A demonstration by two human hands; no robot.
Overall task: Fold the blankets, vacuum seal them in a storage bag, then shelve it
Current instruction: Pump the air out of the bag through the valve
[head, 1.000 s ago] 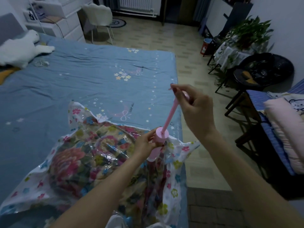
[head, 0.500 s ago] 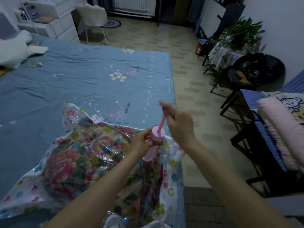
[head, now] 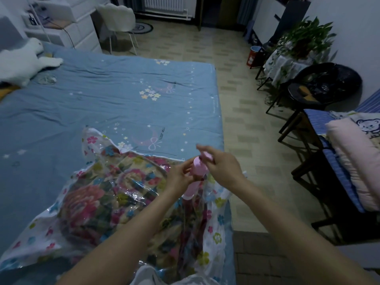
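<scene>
A clear storage bag (head: 216, 229) printed with small flowers lies on the near right part of the bed. Inside it sits a folded floral blanket (head: 98, 204). A pink hand pump (head: 195, 171) stands upright on the bag near the bed's right edge. My left hand (head: 178, 177) grips the pump's barrel. My right hand (head: 224, 165) holds the pump's handle, which sits pushed down close to the barrel's top.
The blue bedsheet (head: 107, 103) stretches away to the left, with a white plush toy (head: 22, 60) at its far corner. Folded pink bedding (head: 353, 159) rests on a rack at the right. A black chair (head: 327, 85), a plant and tiled floor lie beyond.
My right hand has pushed the pump's handle down from its raised position to the barrel. The left hand has kept its hold on the barrel.
</scene>
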